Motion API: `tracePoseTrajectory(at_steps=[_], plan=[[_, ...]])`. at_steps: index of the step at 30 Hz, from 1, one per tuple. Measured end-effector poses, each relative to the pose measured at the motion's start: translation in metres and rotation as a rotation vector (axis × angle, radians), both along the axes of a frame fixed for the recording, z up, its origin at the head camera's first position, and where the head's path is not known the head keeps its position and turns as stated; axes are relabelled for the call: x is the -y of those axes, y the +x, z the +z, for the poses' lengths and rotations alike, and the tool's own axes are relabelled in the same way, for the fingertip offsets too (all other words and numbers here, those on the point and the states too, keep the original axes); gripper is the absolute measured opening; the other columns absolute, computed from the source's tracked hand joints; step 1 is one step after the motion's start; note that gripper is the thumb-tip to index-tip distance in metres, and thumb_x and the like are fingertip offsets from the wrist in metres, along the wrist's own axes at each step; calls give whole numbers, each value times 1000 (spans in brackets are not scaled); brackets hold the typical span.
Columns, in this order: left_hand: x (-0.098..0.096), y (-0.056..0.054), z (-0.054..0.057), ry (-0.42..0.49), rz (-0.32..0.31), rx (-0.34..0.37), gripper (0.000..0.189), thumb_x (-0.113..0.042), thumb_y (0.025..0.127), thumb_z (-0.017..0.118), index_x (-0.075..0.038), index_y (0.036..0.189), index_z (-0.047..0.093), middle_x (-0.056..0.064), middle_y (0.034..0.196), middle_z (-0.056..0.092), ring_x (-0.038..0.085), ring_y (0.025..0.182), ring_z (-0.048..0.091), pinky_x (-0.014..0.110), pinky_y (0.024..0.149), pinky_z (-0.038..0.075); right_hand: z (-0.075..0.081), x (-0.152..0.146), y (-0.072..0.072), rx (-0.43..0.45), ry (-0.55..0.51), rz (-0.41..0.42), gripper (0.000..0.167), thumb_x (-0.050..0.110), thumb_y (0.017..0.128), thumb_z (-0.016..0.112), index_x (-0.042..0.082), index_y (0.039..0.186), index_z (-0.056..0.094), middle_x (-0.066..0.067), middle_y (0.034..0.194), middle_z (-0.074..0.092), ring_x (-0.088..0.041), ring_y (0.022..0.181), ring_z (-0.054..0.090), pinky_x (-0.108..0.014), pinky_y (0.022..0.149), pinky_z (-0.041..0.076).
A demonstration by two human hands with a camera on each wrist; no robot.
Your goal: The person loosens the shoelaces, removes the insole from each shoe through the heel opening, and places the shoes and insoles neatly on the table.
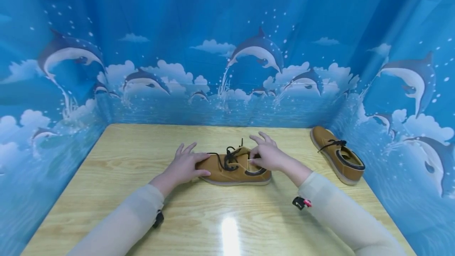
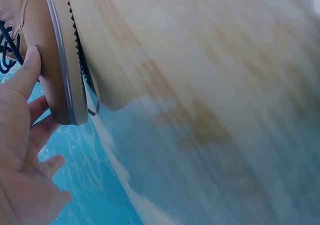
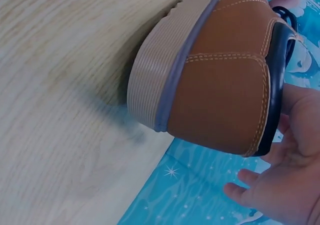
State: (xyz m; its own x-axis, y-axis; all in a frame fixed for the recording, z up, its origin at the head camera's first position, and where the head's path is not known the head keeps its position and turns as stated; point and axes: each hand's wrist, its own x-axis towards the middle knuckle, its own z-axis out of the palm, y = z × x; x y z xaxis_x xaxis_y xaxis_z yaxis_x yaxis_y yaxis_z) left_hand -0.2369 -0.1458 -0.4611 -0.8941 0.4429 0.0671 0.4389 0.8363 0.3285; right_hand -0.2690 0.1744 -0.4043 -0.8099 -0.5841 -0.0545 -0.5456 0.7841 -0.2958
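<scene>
A brown lace-up shoe [image 1: 227,171] with black laces and a pale sole stands on the wooden table, toe to the left. My left hand [image 1: 183,166] holds its toe between thumb and forefinger, the other fingers spread behind; the left wrist view shows the thumb [image 2: 31,67] lying on the upper. At the shoe's opening, my right hand [image 1: 269,154] pinches around the far side of the collar or tongue with thumb and forefinger; which of these is hard to tell. From the right wrist, the shoe's heel [image 3: 220,105] hides those fingertips.
A matching brown shoe [image 1: 335,154] lies at the table's back right, toe pointing away, its black laces tied. Behind and on both sides hangs a blue curtain [image 1: 199,62] printed with dolphins. The wooden table [image 1: 142,141] reaches the curtain at its back edge.
</scene>
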Motion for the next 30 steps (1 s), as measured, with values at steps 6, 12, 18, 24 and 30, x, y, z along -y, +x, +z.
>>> tracePoseTrajectory(at_steps=[6,12,18,24,30], plan=[[-1,2,3,-7,0,16,70,-58,85,70,-21,142,59,2,141,59,39,150,18,68,117,0,-3,-8,-2,78,-106,18,9,27,93,72,29,85,71,-17,166,15,-50,149,3,-76,112,9],[-1,2,4,-17,9,12,70,-58,84,70,-21,142,59,1,140,60,40,150,19,70,116,-1,-8,-16,-7,200,-243,51,8,30,97,67,26,91,71,-16,167,6,-51,148,0,-74,113,9],[-2,2,5,-25,14,14,70,-58,84,70,-21,142,59,1,140,60,40,150,19,70,116,-1,-11,-24,-12,282,-313,20,9,33,98,66,27,94,71,-10,168,2,-47,150,-3,-72,114,11],[-6,4,9,-25,19,19,69,-58,84,71,-21,141,59,1,141,60,40,150,19,69,116,-2,-15,-28,-14,303,-350,7,9,31,97,67,25,92,71,-13,168,4,-48,149,-2,-74,113,10],[-6,4,9,-14,24,21,70,-56,83,73,-19,141,60,1,141,60,40,150,19,69,116,-2,-12,-25,-10,234,-304,10,8,30,95,70,26,89,73,-15,166,15,-48,150,-4,-76,112,4]])
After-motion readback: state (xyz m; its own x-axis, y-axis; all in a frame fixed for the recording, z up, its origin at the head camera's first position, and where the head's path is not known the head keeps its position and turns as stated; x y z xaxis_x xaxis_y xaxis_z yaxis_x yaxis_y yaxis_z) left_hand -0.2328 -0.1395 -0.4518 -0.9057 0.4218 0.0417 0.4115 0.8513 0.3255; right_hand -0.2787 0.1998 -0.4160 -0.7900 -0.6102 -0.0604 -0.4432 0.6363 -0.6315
